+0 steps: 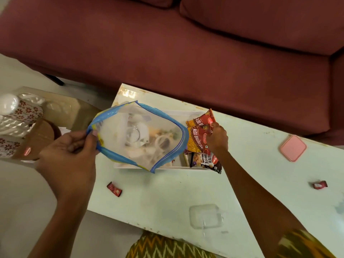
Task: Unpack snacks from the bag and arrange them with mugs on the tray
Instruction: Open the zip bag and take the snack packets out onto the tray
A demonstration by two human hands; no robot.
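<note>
My left hand point(74, 148) pinches the rim of a clear zip bag point(137, 135) with a blue and yellow seal, holding it open above the white tray point(163, 167). Through the bag's film I see mugs standing in the tray, blurred. My right hand point(216, 139) grips a red and yellow snack packet point(197, 140) at the tray's right end. Another red packet point(202, 119) lies behind it, and a dark peanut packet point(206, 162) lies in front, partly over the tray's edge.
Two small red candies point(114, 189) point(319, 184), a pink lid point(293, 148) and a clear plastic container point(205, 216) lie on the white table point(167, 198). A maroon sofa point(186, 49) runs behind. Patterned cups point(22, 112) and a brown box sit at the left.
</note>
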